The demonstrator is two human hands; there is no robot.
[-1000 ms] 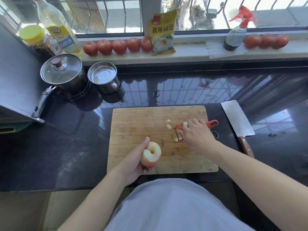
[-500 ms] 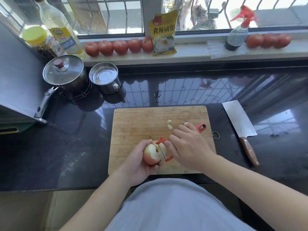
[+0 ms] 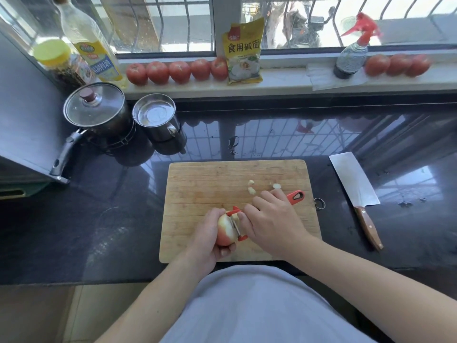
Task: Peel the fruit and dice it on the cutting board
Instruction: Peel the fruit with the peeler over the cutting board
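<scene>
My left hand [image 3: 207, 240] grips a partly peeled apple [image 3: 226, 231], pale with red skin left low down, just above the near part of the wooden cutting board [image 3: 197, 184]. My right hand [image 3: 274, 221] holds a red peeler [image 3: 295, 196], its handle sticking out to the right and its blade lying against the apple's right side. A few pale peel scraps [image 3: 251, 190] lie on the board beyond my right hand.
A cleaver [image 3: 353, 184] with a wooden handle lies on the dark counter right of the board. A lidded pot [image 3: 95, 107] and steel cup [image 3: 154, 115] stand at the back left. Tomatoes [image 3: 176, 71], an oil bottle, a jar, a yellow packet and a spray bottle line the windowsill.
My right hand brought the peeler from the board's middle back to the apple and set the blade on it. My left hand turned the apple slightly.
</scene>
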